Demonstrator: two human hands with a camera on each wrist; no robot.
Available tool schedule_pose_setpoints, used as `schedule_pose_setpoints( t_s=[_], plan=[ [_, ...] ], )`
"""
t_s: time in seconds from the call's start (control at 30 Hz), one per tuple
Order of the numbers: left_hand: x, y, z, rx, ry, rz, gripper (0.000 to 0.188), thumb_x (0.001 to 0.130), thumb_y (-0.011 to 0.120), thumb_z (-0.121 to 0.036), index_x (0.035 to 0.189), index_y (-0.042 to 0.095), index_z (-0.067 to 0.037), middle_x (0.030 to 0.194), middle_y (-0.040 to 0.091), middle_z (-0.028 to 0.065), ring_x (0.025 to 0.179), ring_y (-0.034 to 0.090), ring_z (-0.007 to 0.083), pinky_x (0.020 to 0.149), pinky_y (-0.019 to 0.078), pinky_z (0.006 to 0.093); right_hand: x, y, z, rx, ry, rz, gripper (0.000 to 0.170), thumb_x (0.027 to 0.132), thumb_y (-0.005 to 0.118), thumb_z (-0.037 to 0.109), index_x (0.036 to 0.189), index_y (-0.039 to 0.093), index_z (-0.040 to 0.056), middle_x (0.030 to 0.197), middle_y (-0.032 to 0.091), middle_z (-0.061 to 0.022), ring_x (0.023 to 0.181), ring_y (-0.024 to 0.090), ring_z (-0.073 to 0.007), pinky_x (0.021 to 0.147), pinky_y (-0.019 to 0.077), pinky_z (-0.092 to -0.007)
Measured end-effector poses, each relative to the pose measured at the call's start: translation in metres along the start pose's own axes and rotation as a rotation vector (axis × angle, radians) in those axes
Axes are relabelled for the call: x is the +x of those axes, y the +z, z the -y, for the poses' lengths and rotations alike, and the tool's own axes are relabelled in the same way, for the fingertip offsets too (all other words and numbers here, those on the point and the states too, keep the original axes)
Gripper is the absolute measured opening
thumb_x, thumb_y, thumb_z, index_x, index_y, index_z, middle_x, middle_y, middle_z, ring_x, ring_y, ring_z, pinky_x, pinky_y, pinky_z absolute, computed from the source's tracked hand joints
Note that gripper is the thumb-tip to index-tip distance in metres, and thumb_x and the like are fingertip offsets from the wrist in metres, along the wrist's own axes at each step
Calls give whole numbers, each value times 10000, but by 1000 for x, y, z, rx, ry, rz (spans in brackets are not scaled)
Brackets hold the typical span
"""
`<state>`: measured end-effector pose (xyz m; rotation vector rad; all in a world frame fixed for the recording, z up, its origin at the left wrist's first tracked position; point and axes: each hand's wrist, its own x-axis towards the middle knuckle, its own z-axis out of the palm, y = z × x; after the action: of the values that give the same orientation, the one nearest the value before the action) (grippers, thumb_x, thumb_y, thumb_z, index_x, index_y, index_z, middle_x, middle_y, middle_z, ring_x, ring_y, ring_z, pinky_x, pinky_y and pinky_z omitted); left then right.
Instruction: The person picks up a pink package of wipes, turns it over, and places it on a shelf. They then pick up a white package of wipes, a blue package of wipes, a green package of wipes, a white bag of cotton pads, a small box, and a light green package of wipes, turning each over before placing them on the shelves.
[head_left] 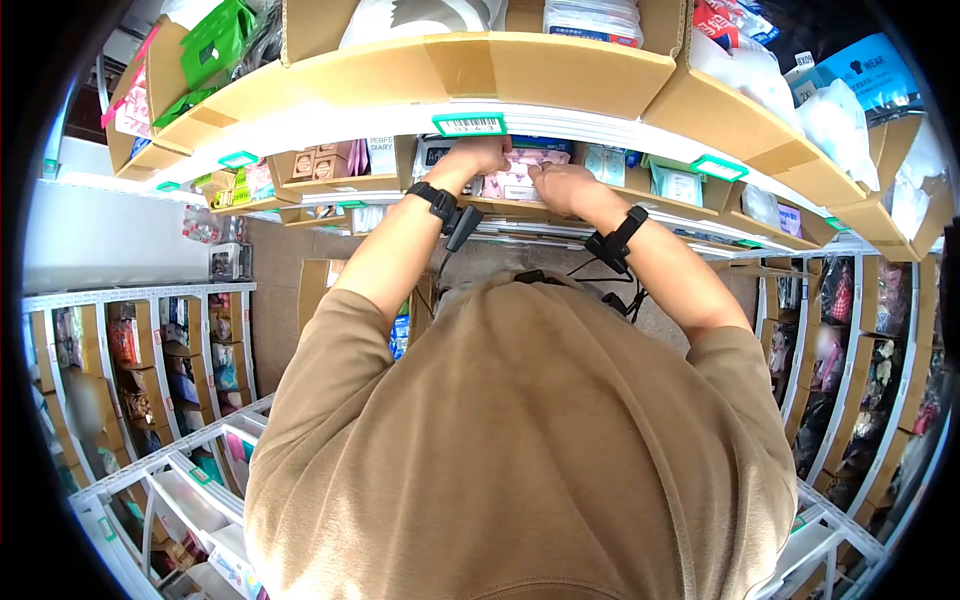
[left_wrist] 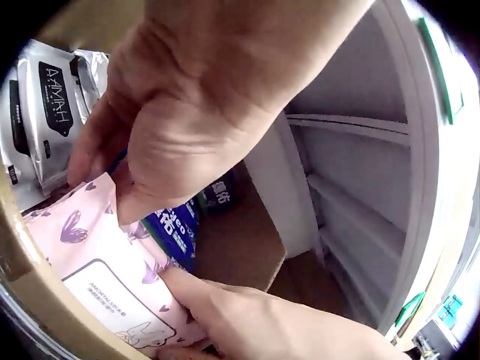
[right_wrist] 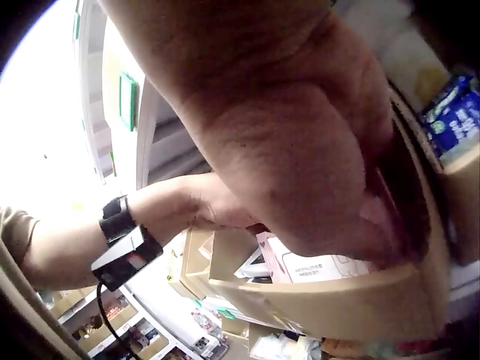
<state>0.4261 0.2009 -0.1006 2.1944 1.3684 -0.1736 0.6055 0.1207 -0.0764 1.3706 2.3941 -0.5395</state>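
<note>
A soft pink packet (left_wrist: 109,277) with purple hearts and a white label stands in a cardboard bin (right_wrist: 352,300) on the shelf. My right hand (head_left: 565,188) pinches its right edge, thumb on the printed front and fingers underneath in the left wrist view. My left hand (head_left: 480,155) reaches in from above at the packet's top edge, its thumb right behind the top corner. The left fingertips are partly hidden between the packet and silver pouches (left_wrist: 52,112), and I cannot tell whether they grip it. A blue packet (left_wrist: 174,232) shows behind the pink one.
A white shelf rail with a green-framed barcode label (head_left: 470,124) runs just above the hands. Over it sits a row of large cardboard bins (head_left: 560,68) with bagged goods. Brown boxes (head_left: 322,163) stand to the left and pale green packs (head_left: 676,183) to the right.
</note>
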Motion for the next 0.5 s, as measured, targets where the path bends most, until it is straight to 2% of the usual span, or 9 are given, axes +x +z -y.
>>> schedule_pose_setpoints(
  t_s=[0.03, 0.1, 0.13, 0.23, 0.27, 0.33, 0.4, 0.47, 0.5],
  plan=[
    [3, 1, 1, 3, 2, 1, 475, 735, 796, -311, 1129, 636, -99, 1075, 678, 142, 1013, 634, 278, 865, 486, 370, 1, 5, -2, 2, 2, -2, 431, 854, 499, 64, 1274, 476, -30, 1248, 564, -269, 1101, 599, -379, 899, 499, -425],
    [7, 3, -1, 106, 28, 22, 527, 711, 823, -326, 1131, 625, -77, 1116, 659, 156, 1056, 612, 297, 888, 476, 373, 1, 12, -1, -23, 1, -203, 411, 830, 550, 80, 1232, 547, -6, 1276, 548, -249, 1154, 570, -377, 915, 497, -414],
    [10, 4, -4, 208, 40, 60, 621, 680, 846, -333, 1171, 596, -46, 1161, 634, 179, 1096, 588, 322, 913, 464, 377, -1, 9, 1, -21, 4, -205, 411, 830, 550, 80, 1232, 547, -6, 1276, 548, -249, 1154, 570, -377, 915, 497, -414],
    [8, 1, -16, 333, 81, 87, 690, 664, 855, -338, 1209, 568, -26, 1173, 623, 199, 1107, 580, 334, 926, 457, 380, -3, 7, 5, -93, 79, -149, 324, 812, 577, 99, 1117, 641, 9, 1321, 524, -231, 1199, 535, -380, 950, 482, -407],
    [7, -5, -18, 338, 122, 179, 746, 654, 858, -342, 1244, 539, -15, 1177, 620, 199, 1108, 579, 331, 918, 464, 382, 2, 17, 1, -114, 75, -248, 288, 806, 586, 111, 1065, 670, 15, 1336, 511, -234, 1204, 529, -384, 962, 475, -404],
    [-4, -7, -13, 135, 184, 168, 567, 693, 822, -234, 1162, 565, -44, 1053, 657, 176, 999, 616, 299, 827, 482, 384, -1, 12, 1, -132, 74, -347, 257, 800, 595, 123, 1013, 698, 22, 1352, 498, -236, 1209, 524, -387, 973, 468, -402],
    [-2, 0, -5, 79, 207, 167, 416, 736, 742, -108, 1113, 569, -68, 1000, 660, 159, 931, 625, 283, 784, 479, 382, -3, 1, -2, -37, 42, -91, 301, 792, 601, 128, 1048, 690, -3, 1402, 439, -265, 1207, 526, -390, 989, 456, -406],
    [-3, 11, -1, 107, 212, 129, 404, 753, 634, -8, 1139, 548, -94, 1026, 646, 160, 932, 628, 315, 789, 484, 395, -2, -2, -3, -69, 20, -56, 344, 792, 599, 126, 1102, 661, -10, 1383, 447, -272, 1199, 530, -392, 987, 457, -410],
    [-4, 16, 1, 109, 211, 130, 404, 753, 634, -8, 1139, 548, -94, 1026, 646, 160, 932, 628, 315, 789, 484, 395, -1, -3, -3, -103, 1, -19, 392, 791, 597, 123, 1155, 633, -16, 1365, 455, -279, 1191, 535, -393, 985, 459, -414]
  ],
)
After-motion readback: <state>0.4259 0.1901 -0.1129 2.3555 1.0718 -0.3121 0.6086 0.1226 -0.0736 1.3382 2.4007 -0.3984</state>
